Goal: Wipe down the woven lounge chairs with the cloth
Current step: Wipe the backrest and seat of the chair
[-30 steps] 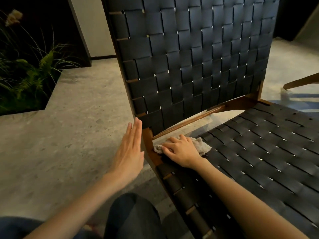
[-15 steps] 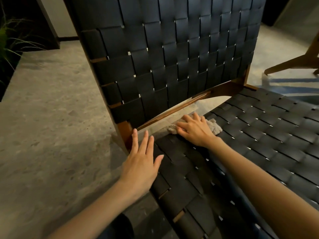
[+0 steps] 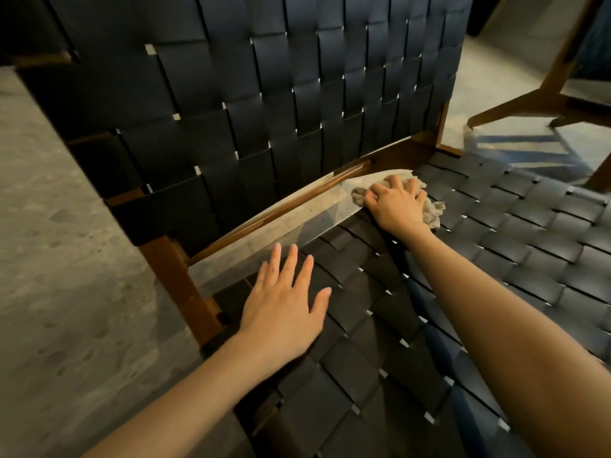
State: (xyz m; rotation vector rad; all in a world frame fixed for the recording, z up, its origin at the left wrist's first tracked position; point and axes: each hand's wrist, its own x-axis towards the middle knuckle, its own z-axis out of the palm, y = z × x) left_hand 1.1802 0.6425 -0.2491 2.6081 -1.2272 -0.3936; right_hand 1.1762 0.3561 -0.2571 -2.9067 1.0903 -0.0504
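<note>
On the near part of the woven seat [image 3: 380, 375], the left hand [image 3: 284, 312] lies flat, palm down, fingers straight and spread, holding nothing, fingertips pointing at the backrest [image 3: 297, 94]. It sits by the seat's rear left corner, just beside the wooden frame [image 3: 178, 276]. Farther in, the right hand [image 3: 395, 204] has its fingers curled over the cloth [image 3: 433, 211], gripping it and pressing it on the seat's rear edge, at the gap under the backrest. The cloth is bunched in a grey-beige wad and sticks out on both sides of the hand. Its long axis runs roughly along that rear edge, lower left to upper right. The backrest stands upright behind, dark straps. Stone floor [image 3: 66, 259] on the left. Far right: another wooden chair leg [image 3: 515, 105] and a striped rug [image 3: 529, 147].
</note>
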